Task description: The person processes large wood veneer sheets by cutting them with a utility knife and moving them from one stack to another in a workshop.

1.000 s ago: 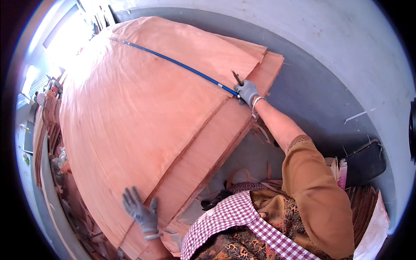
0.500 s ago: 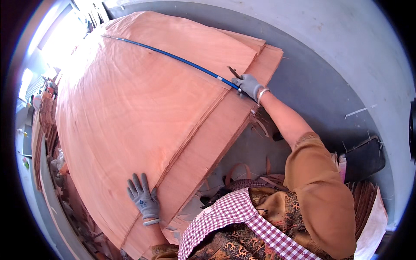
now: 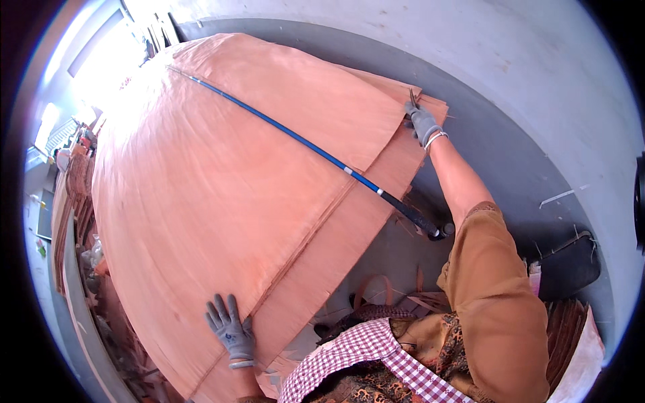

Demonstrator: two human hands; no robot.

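Note:
Large thin sheets of reddish wood veneer (image 3: 222, 174) lie in a stack before me, the upper ones set back from the lower sheet's edge (image 3: 349, 232). My left hand (image 3: 232, 332), gloved in grey, rests flat near the close edge of the upper sheets with its fingers spread. A long blue pole (image 3: 289, 131) with a black handle lies slantwise over the stack, its handle end jutting past the edge. At the far right corner, my gloved right hand (image 3: 422, 124) is closed on a slim dark tool (image 3: 412, 99); its kind is unclear. Its fingers are beside the sheet corner.
Veneer scraps (image 3: 376, 289) litter the grey floor below the stack. A black container (image 3: 570, 269) stands at right by more stacked veneer (image 3: 564, 336). Piled sheets (image 3: 79, 178) and debris line the left side. A pale wall (image 3: 537, 80) curves along the far right.
My right hand has left the pole's handle and moved up and right to the sheet corner, still with the dark tool. The pole now lies free. My left hand stays on the veneer.

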